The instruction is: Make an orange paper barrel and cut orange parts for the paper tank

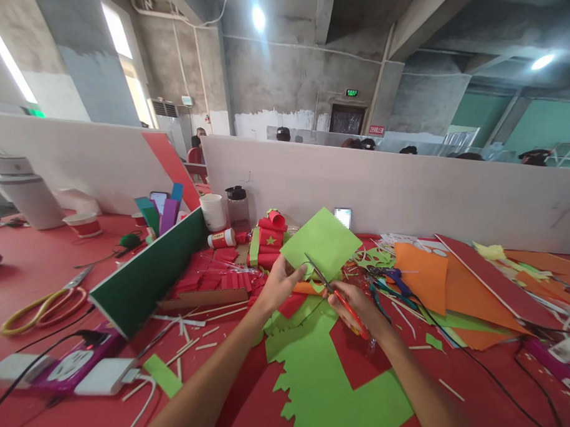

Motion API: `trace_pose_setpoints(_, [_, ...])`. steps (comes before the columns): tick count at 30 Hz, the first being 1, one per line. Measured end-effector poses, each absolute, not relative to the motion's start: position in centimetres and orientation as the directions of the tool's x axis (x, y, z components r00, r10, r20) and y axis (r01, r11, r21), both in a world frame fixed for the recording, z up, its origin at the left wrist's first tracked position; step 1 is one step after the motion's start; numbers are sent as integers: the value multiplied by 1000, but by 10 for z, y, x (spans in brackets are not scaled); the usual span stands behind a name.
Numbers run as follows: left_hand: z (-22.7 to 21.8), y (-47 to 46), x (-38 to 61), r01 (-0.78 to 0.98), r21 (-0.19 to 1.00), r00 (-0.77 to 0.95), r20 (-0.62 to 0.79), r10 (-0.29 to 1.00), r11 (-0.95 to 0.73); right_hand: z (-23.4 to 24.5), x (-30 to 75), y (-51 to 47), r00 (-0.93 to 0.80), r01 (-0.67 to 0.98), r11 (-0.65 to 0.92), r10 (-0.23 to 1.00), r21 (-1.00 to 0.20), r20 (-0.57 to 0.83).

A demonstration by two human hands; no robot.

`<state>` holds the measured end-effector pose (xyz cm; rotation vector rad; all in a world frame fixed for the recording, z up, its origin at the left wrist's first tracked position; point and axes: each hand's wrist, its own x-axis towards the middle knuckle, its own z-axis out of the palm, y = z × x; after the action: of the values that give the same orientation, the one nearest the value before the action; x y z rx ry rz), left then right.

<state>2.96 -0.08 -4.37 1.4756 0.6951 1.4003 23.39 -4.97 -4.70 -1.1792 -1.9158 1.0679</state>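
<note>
My left hand (279, 283) pinches the lower edge of a light green paper sheet (322, 241) and holds it up tilted above the table. My right hand (354, 305) grips red-handled scissors (338, 296), whose blades are open and point up-left into the sheet's bottom edge. Below my hands lie larger cut pieces of green paper (328, 380) with jagged edges on the red table (31, 261).
Orange paper sheets (421, 271) and blue-handled scissors (395, 278) lie to the right. A green-faced board (145, 277) stands on edge to the left, with rolled red paper pieces (268, 238), paper cups (213, 211) and a bottle (237, 207) behind. Yellow-handled scissors (43, 305) and a power strip (74, 365) lie at the left. White partitions (407, 193) stand behind.
</note>
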Motion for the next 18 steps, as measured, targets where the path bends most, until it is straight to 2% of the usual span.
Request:
trace_pose_setpoints(12, [-43, -1, 21, -133, 920, 283, 392, 875, -369, -38, 241, -56, -455, 355, 164, 890, -920, -17])
trace_pose_setpoints(18, [-41, 0, 19, -145, 923, 308, 384, 870, -356, -47, 244, -51, -440, 378, 199, 898, -904, 13])
